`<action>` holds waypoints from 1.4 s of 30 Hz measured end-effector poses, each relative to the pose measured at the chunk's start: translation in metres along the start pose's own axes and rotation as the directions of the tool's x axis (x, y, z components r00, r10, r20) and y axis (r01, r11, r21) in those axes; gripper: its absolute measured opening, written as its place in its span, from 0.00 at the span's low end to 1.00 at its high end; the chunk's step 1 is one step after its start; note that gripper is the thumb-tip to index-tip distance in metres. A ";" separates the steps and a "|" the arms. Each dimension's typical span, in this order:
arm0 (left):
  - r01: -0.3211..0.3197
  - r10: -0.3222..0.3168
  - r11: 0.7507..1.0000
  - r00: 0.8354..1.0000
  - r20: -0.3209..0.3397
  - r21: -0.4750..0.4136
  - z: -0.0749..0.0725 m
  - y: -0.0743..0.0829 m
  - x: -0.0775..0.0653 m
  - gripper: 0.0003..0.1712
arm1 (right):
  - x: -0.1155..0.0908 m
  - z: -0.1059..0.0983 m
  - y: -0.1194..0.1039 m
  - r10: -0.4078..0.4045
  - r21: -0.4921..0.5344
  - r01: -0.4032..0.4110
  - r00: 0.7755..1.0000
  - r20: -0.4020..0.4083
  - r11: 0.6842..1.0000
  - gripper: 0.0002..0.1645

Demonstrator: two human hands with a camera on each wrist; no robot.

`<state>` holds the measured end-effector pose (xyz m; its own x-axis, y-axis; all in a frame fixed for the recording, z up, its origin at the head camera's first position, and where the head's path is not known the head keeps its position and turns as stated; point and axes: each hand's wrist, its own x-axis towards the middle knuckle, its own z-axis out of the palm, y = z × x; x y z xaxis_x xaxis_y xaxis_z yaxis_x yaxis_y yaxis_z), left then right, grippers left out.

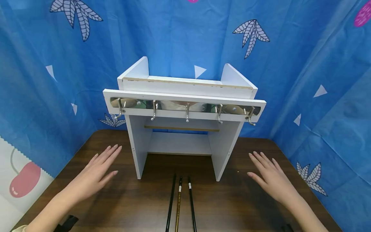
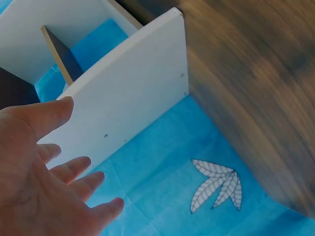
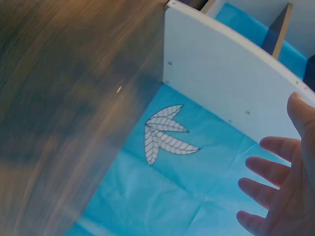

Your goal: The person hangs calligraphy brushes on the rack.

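Both hands hold nothing and hover over the brown table with fingers extended. In the head view my left hand (image 1: pixel 94 172) is left of a white shelf unit (image 1: pixel 134 141), and my right hand (image 1: pixel 272 177) is to its right, each apart from it. Across the front of the unit runs a white board with a mirrored strip and several metal hooks (image 1: pixel 187 111). Between the hands, three thin rods lie lengthwise: a black rod (image 1: pixel 171 203) on the left, a gold-brown patterned rod (image 1: pixel 178 206) in the middle and another black rod (image 1: pixel 192 204) on the right.
The dark wooden table (image 1: pixel 220 206) spans the foreground. Blue curtain cloth (image 1: pixel 185 38) with leaf prints hangs behind and on both sides. A white cloth with a red print (image 1: pixel 26 178) hangs at the left edge. Side panels of the unit stand on the table.
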<state>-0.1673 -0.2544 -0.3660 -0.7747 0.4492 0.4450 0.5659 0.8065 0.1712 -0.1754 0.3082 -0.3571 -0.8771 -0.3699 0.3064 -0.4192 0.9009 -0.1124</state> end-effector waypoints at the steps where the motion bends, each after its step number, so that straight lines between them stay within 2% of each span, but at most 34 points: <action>1: 0.002 -0.002 1.000 1.000 0.004 -0.011 0.001 0.001 0.000 0.48 | 0.000 0.000 -0.002 -0.008 -0.009 0.008 1.000 -0.008 1.000 0.41; 9: 0.025 -0.027 0.995 0.999 -0.018 -0.092 0.010 0.012 0.003 0.51 | -0.002 -0.002 -0.019 -0.052 -0.049 0.050 0.998 -0.042 0.998 0.40; 15: 0.047 -0.053 0.975 0.998 -0.022 -0.219 0.018 0.019 0.005 0.52 | -0.006 -0.003 -0.035 -0.100 -0.110 0.093 0.994 -0.052 0.990 0.39; 20: 0.041 -0.054 0.965 0.998 -0.043 -0.261 0.023 0.021 0.009 0.53 | -0.009 -0.006 -0.056 -0.170 -0.112 0.161 0.982 -0.079 0.981 0.35; 24: 0.019 -0.046 0.961 0.995 -0.090 -0.275 0.028 0.022 0.012 0.54 | -0.010 -0.006 -0.071 -0.237 -0.080 0.228 0.965 -0.116 0.970 0.31; 31: -0.026 -0.021 0.951 0.989 -0.149 -0.308 0.036 0.025 0.016 0.55 | -0.007 -0.004 -0.088 -0.211 0.009 0.214 0.971 -0.115 0.977 0.31; 36: -0.057 -0.010 0.947 0.978 -0.207 -0.316 0.040 0.028 0.021 0.55 | -0.003 0.000 -0.098 -0.224 0.077 0.234 0.968 -0.115 0.969 0.29; 42: -0.074 0.000 0.963 0.961 -0.277 -0.258 0.046 0.028 0.025 0.54 | 0.001 0.010 -0.106 -0.256 0.131 0.268 0.961 -0.104 0.954 0.28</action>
<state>-0.1835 -0.2029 -0.3909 -0.6666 0.3247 0.6710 0.6753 0.6442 0.3591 -0.1343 0.2104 -0.3541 -0.7113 -0.5622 0.4219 -0.6660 0.7310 -0.1487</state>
